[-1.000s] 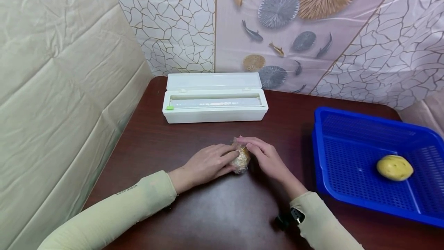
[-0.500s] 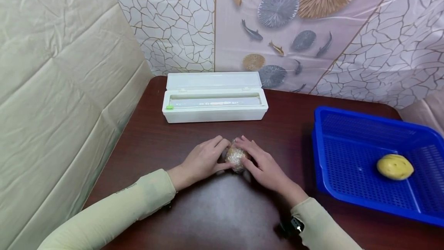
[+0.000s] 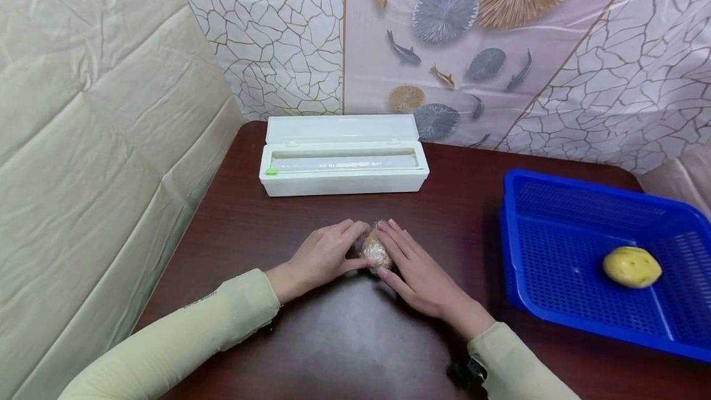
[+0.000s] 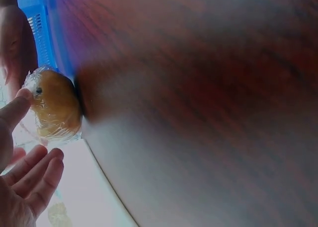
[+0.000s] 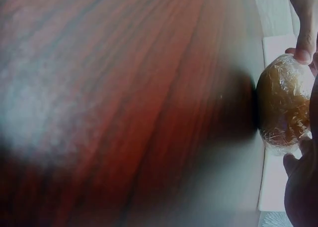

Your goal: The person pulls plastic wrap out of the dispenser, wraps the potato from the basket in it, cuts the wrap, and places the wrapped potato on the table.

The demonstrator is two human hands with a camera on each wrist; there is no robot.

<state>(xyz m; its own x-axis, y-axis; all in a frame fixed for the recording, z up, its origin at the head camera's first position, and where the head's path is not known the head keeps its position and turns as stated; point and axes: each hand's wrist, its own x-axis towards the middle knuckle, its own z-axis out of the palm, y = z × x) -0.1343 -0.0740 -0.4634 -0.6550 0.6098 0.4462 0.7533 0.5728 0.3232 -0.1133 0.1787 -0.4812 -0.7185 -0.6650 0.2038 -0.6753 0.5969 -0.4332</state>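
A potato wrapped in clear cling film [image 3: 376, 253] rests on the dark table between both hands, its film crinkled and shiny. From the left, my left hand [image 3: 321, 255] holds it between the thumb and bent fingers; the left wrist view shows the thumb tip on the wrapped potato [image 4: 60, 108]. On the other side my right hand [image 3: 421, 279] lies along it with fairly straight fingers, thumb toward the near end. The right wrist view shows the wrapped potato [image 5: 282, 105] touching the table, part of it hidden behind the right hand.
Behind the hands stands a white cling film dispenser [image 3: 344, 185], lid up, with a film roll inside and a green slider [image 3: 271, 171]. A blue plastic basket [image 3: 519, 276] on the right holds an unwrapped yellow potato [image 3: 632, 267]. Patterned sheeting borders the table's back.
The left hand has drawn back from over the potato to its left side, thumb now at the near end. The right hand's fingers have straightened along the right side, and more film shows.
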